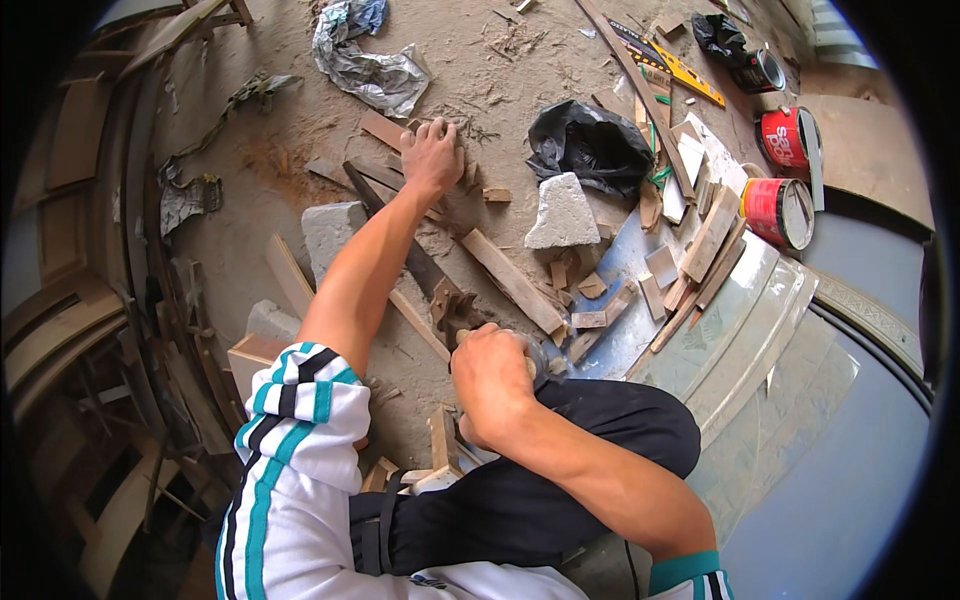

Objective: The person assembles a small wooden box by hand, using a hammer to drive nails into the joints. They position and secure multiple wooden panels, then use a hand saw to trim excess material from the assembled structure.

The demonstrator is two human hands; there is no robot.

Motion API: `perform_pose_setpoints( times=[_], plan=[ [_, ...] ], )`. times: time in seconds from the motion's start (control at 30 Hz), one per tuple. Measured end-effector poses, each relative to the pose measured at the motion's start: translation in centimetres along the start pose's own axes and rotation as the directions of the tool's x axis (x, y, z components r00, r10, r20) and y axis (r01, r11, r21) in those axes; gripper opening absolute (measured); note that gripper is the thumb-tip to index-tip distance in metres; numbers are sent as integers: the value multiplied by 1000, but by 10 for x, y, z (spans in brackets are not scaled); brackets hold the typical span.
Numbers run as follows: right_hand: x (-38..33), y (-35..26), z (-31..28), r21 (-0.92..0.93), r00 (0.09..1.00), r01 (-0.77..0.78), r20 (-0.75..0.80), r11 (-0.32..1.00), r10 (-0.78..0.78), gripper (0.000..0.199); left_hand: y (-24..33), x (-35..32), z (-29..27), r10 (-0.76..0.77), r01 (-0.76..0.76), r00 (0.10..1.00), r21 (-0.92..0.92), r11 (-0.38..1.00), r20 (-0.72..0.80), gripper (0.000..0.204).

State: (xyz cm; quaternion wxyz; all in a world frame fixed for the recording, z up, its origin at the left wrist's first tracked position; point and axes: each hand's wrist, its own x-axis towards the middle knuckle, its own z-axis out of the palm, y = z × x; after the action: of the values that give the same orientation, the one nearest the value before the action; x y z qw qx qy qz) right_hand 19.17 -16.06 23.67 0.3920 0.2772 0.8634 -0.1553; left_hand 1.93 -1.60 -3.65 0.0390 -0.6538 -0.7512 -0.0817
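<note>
Wooden scraps [383,129] | left fingers [437,130] half-curled at them | right fingers [480,345] curled (both holds: cannot tell)

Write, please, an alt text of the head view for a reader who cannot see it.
A person's left hand reaches to wood scraps on dusty ground, while the right hand curls beside a bent knee; its grip is mostly hidden. A black plastic bag, a pale block and two reddish cans are further right.

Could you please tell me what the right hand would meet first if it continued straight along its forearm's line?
Probably the narrow wooden strip just ahead of the right hand, though depth is hard to judge.
</note>
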Motion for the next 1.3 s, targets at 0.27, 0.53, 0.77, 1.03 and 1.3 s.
perform_pose_setpoints(
  times=[0.27,0.53,0.77,1.03,1.3],
  plan=[
    [-3,-1,-14,-28,999,-19,29,999,20,23,-17,-11,2,-140,145,989,-163,976,43,31],
    [-4,-3,-22,12,996,33,80,999,-34,42,-10,-18,3,-38,38,999,-98,994,-4,24],
    [-9,-7,-12,6,998,-30,54,1000,30,34,7,12,-13,-270,307,937,-152,940,223,22],
    [-12,-14,-10,-78,999,-3,42,997,6,20,24,23,4,-336,347,886,23,938,318,32],
    [-16,-15,-16,-75,1000,12,14,997,-11,19,-17,34,12,-171,539,822,-644,543,543,29]
  ],
)
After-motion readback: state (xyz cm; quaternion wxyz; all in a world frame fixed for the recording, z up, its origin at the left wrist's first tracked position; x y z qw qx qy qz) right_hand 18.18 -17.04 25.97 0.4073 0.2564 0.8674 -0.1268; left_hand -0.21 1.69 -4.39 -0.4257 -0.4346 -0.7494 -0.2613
